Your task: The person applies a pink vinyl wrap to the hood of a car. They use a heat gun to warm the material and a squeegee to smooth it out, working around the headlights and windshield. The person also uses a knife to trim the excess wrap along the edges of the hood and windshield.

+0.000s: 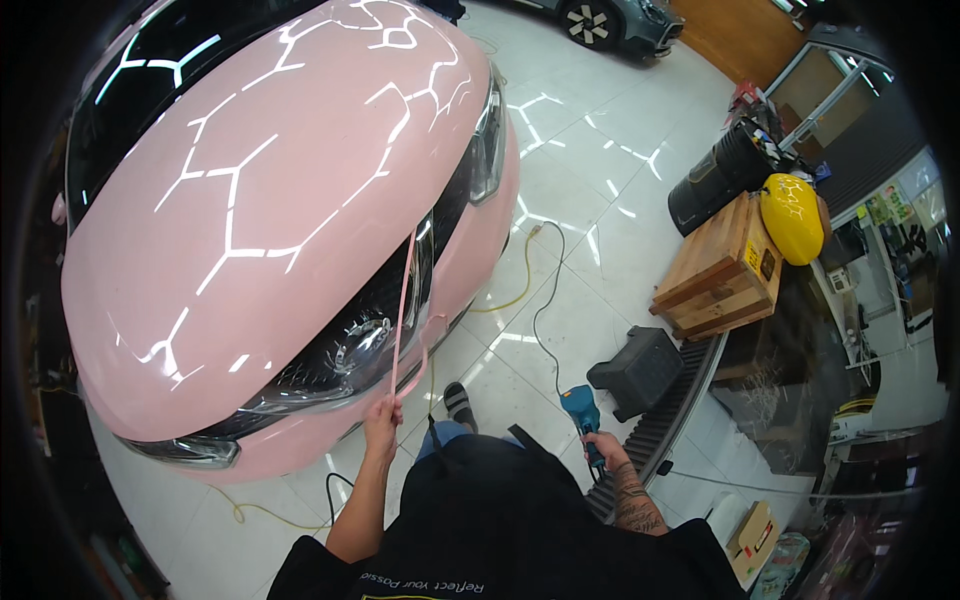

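A pink car's hood point(260, 190) fills the left, with a dark headlight point(350, 350) and pink bumper point(300, 442) below it. My left hand point(384, 422) pinches a thin pink strip point(401, 320) that stretches up to the headlight's upper edge, with a loose loop hanging beside it. My right hand point(606, 450) grips a teal corded power tool point(580, 408) at lower right, away from the car, its cord running over the tiles.
A black plastic stool point(635, 372), wooden crate point(710, 270), black barrel point(715, 180) and yellow curved panel point(792, 218) line the right. A grey car point(630, 25) stands at the back. Yellow and dark cords point(525, 290) cross the tiled floor around my feet.
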`<state>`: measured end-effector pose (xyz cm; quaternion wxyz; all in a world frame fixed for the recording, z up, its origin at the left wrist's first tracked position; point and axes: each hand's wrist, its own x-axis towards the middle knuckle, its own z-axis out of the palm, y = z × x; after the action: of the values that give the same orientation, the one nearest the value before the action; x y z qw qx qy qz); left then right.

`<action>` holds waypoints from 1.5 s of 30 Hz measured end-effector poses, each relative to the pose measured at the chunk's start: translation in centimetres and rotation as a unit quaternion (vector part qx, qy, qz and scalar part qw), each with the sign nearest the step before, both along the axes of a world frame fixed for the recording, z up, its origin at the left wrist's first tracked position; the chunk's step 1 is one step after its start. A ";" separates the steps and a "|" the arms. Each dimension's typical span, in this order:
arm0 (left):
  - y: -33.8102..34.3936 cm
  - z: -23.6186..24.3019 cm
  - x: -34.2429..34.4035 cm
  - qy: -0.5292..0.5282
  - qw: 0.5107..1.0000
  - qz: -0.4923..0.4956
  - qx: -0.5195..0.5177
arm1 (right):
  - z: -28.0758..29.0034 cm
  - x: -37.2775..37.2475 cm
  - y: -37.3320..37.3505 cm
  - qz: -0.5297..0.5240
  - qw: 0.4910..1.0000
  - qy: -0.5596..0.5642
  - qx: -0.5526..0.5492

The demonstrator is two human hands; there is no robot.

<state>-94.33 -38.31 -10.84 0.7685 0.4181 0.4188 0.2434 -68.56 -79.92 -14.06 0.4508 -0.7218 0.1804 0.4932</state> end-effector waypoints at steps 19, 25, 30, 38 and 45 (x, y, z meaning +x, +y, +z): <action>-17.7 -6.7 -64.3 0.606 0.680 -0.377 0.169 | -2.1 -24.8 -3.7 0.080 0.996 -0.002 -0.030; -17.0 -5.6 -77.1 0.663 0.624 -0.379 0.167 | -3.7 -30.3 -0.5 0.101 0.993 -0.005 -0.057; -10.1 -8.1 -81.8 0.472 0.832 0.112 0.269 | -1.3 -36.2 7.1 0.161 0.984 -0.043 -0.059; -2.5 4.5 -82.0 0.164 0.911 0.373 -0.057 | 2.4 -39.9 8.4 0.175 0.982 -0.062 -0.030; 1.7 -1.6 -74.5 0.524 0.784 -0.101 0.315 | -0.3 -36.1 7.8 0.150 0.985 -0.072 -0.043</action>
<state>-168.87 -36.59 -12.47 0.2758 0.7403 0.6125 0.0261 -104.71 -72.14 -14.40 0.3525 -0.7931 0.0582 0.4934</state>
